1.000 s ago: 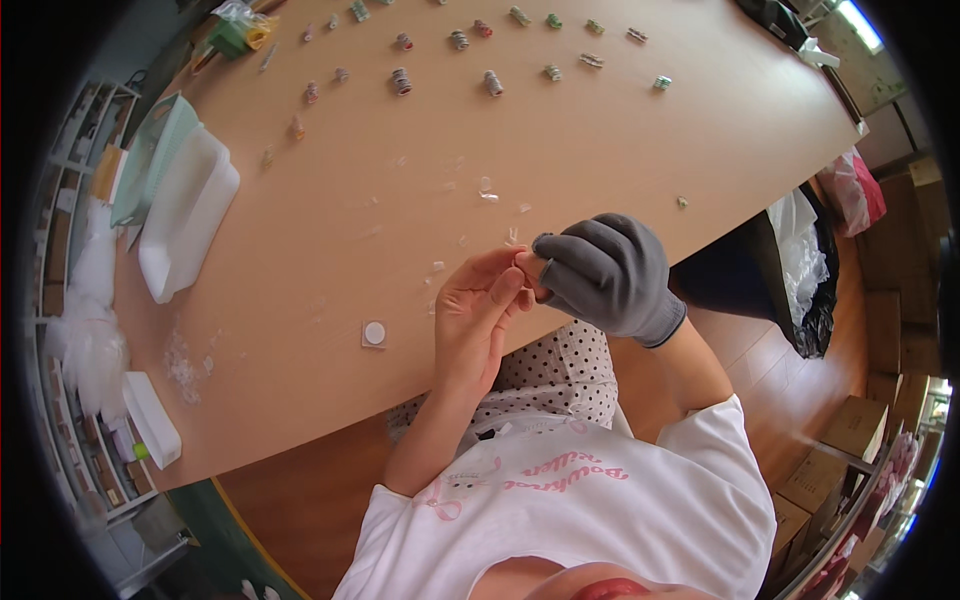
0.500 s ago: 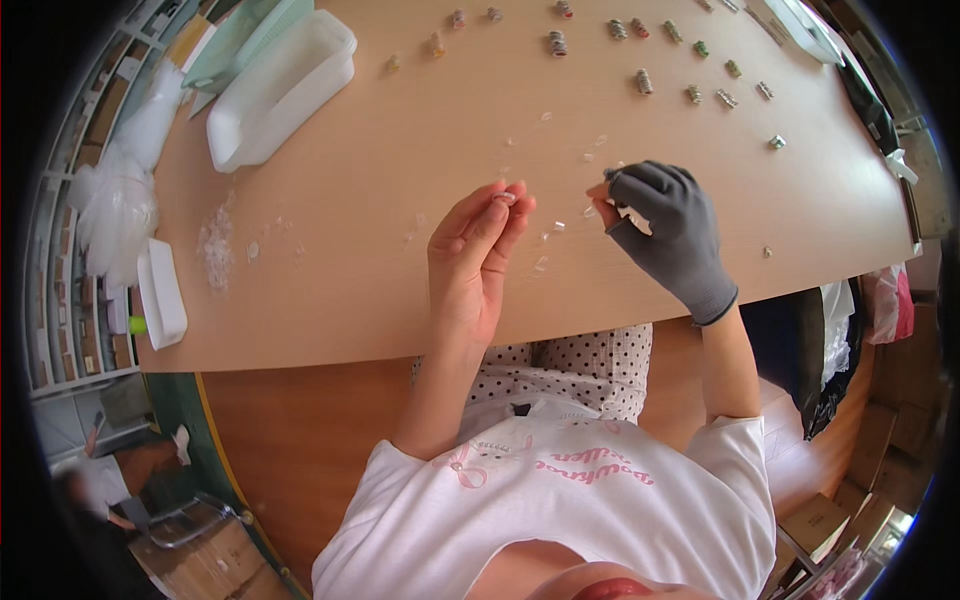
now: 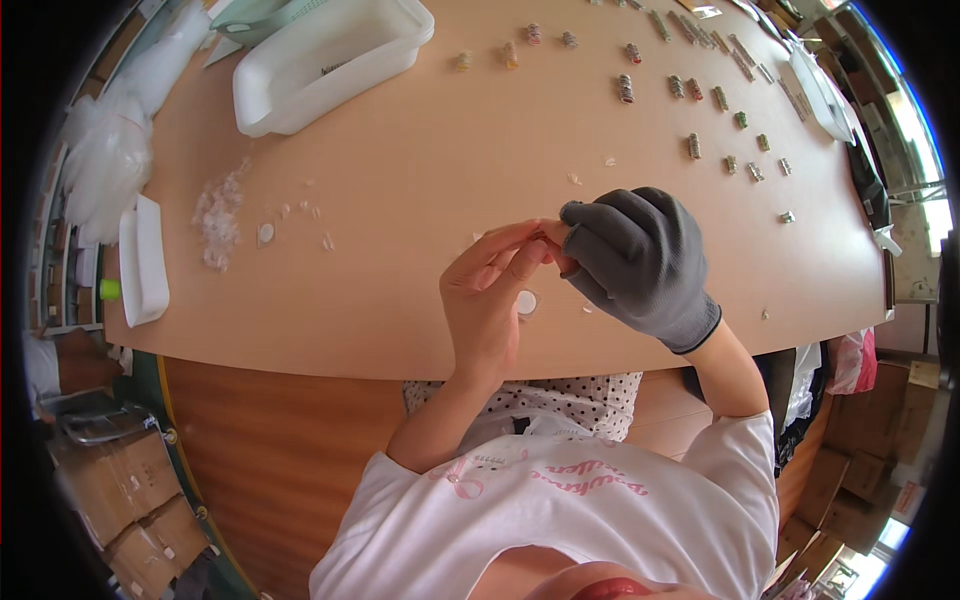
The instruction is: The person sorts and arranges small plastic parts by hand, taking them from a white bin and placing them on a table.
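Observation:
My bare left hand [image 3: 492, 295] and my right hand [image 3: 637, 262], in a grey glove, meet fingertip to fingertip above the wooden table [image 3: 400, 180]. Together they pinch a very small piece, mostly hidden between the fingers. A small white round disc [image 3: 526, 301] lies on the table just under my left fingers. Tiny clear scraps [image 3: 590, 170] lie scattered beyond my hands.
Several small coloured spools [image 3: 690, 100] stand in rows at the far right. A white plastic tub [image 3: 320, 60] sits at the far left, with a pile of clear bits [image 3: 218, 215] and a small white tray [image 3: 143, 260] near the left edge. Cardboard boxes [image 3: 130, 500] stand on the floor.
My hands were apart half a second ago, the left pinching a tiny piece; now they have come together again. The view has shifted so the table contents sit lower and further right.

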`<state>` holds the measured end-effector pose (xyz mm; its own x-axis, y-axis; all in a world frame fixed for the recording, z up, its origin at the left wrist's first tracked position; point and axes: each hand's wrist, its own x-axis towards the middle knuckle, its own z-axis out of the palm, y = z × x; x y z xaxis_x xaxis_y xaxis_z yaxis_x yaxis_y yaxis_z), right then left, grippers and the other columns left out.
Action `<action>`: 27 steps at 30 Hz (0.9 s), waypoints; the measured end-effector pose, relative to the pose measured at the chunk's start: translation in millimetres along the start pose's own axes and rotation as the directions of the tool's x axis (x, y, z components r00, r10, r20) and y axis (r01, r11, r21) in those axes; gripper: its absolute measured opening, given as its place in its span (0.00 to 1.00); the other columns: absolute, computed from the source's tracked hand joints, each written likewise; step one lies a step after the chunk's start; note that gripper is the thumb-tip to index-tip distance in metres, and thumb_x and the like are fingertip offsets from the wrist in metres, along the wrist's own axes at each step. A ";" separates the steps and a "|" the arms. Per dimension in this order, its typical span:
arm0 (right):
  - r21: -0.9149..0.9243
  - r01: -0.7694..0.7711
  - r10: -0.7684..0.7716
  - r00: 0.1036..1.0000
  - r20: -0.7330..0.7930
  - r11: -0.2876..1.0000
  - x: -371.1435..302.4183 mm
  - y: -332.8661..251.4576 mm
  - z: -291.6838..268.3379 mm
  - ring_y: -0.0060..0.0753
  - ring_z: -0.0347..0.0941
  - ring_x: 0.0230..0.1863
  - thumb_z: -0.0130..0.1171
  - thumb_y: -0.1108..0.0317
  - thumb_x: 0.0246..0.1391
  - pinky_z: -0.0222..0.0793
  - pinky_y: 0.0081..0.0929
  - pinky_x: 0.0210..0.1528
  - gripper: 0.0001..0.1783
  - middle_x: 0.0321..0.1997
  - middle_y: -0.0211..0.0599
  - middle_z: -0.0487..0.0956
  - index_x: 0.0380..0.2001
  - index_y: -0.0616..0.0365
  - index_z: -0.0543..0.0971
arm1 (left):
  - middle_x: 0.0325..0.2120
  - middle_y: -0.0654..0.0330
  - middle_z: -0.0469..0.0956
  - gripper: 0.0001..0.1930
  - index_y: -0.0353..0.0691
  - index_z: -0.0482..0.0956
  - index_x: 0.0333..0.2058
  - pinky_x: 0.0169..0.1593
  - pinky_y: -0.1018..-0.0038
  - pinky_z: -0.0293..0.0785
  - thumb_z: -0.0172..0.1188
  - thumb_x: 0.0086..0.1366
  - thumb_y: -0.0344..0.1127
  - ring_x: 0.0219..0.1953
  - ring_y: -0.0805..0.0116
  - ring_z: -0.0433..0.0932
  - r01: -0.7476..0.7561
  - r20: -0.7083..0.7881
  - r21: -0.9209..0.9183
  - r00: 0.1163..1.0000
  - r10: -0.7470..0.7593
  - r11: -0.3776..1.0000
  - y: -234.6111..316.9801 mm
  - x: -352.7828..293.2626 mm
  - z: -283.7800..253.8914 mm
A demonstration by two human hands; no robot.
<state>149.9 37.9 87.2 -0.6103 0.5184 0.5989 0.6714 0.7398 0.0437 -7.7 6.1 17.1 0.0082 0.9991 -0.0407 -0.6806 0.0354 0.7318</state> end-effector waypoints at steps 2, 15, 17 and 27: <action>-0.014 -0.010 0.010 1.000 0.007 1.000 9.1 13.5 7.3 0.30 0.74 0.31 0.68 0.65 0.38 0.68 0.30 0.31 0.11 0.34 0.24 0.78 0.29 0.50 0.79 | 0.40 0.57 0.81 0.14 0.34 0.78 0.50 0.50 0.72 0.73 0.60 0.65 0.26 0.44 0.68 0.77 -0.022 -0.061 0.022 0.998 0.023 1.000 11.6 1.2 14.4; -0.348 -0.204 0.299 0.922 0.247 0.915 59.9 197.7 148.3 0.39 0.78 0.40 0.62 0.58 0.51 0.74 0.37 0.38 0.10 0.35 0.30 0.81 0.35 0.49 0.81 | 0.31 0.62 0.77 0.07 0.36 0.78 0.42 0.44 0.75 0.67 0.58 0.69 0.31 0.36 0.73 0.72 -0.030 -0.024 0.131 0.999 0.034 0.991 17.6 -8.2 -4.5; -0.341 -0.321 0.391 0.907 0.158 0.883 58.3 188.1 135.1 0.38 0.78 0.40 0.62 0.59 0.50 0.74 0.37 0.38 0.09 0.35 0.30 0.82 0.35 0.48 0.81 | 0.31 0.62 0.77 0.07 0.36 0.78 0.41 0.44 0.76 0.67 0.58 0.69 0.31 0.36 0.74 0.72 -0.034 -0.029 0.145 0.999 0.039 0.989 16.4 -8.1 -6.8; -0.326 -0.740 0.785 0.620 0.011 0.589 -174.5 114.8 -123.3 0.37 0.79 0.29 0.63 0.65 0.52 0.73 0.31 0.32 0.09 0.31 0.39 0.81 0.36 0.57 0.81 | 0.29 0.59 0.77 0.05 0.33 0.76 0.38 0.40 0.74 0.66 0.55 0.67 0.29 0.33 0.71 0.70 -0.266 0.080 0.311 0.964 0.254 0.912 9.4 -5.0 -11.2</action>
<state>385.3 -20.5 86.3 0.1439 0.9066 0.3967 0.9838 -0.0877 -0.1566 -22.3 1.2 16.5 -0.1066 0.9738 0.2007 -0.3954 -0.2267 0.8901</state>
